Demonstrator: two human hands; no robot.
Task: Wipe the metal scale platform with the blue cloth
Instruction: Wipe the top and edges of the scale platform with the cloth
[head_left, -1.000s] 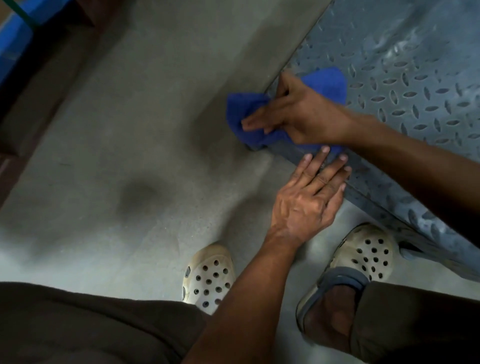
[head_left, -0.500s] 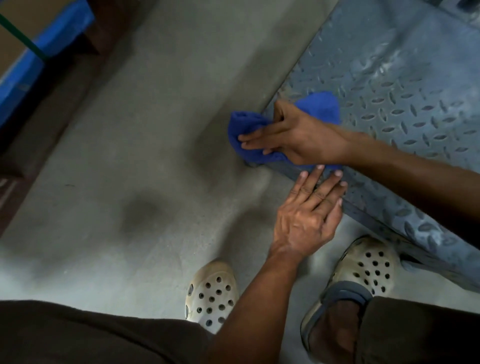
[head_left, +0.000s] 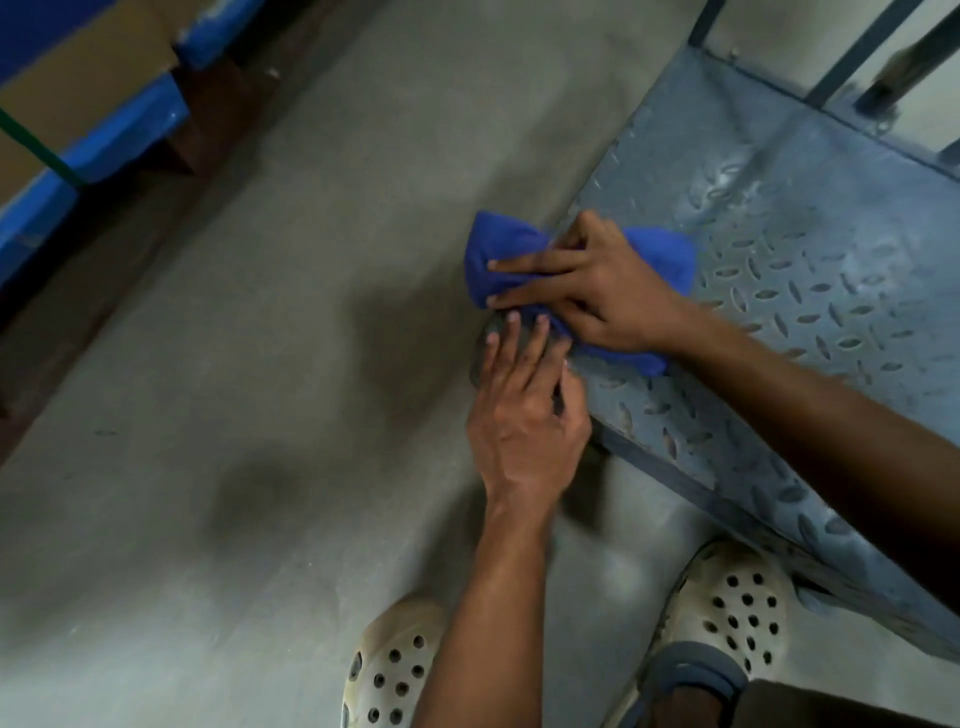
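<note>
Risks at the platform's corner

Nearest, the left clog (head_left: 389, 670) and right clog (head_left: 737, 608) stand on the concrete floor (head_left: 208, 364). The right one is just beside the near edge of the metal scale platform (head_left: 831, 234), so a shifted foot could catch that raised lip.

Beyond them the left hand (head_left: 524, 415) rests on the platform's corner with its fingers mostly straight. It holds nothing, and its fingertips touch the blue cloth (head_left: 504, 244). The right hand (head_left: 597, 286) presses flat on the cloth, fingers extended rather than curled round it.

The cloth is bunched over the corner, and part of it hangs past the left edge above the floor. Without a real grip, a hard stroke may slide the hand off the cloth or drag the cloth down onto the floor. The hands are crowded and could collide.

Farther right, the raised tread looks streaked and may snag the fabric.
</note>
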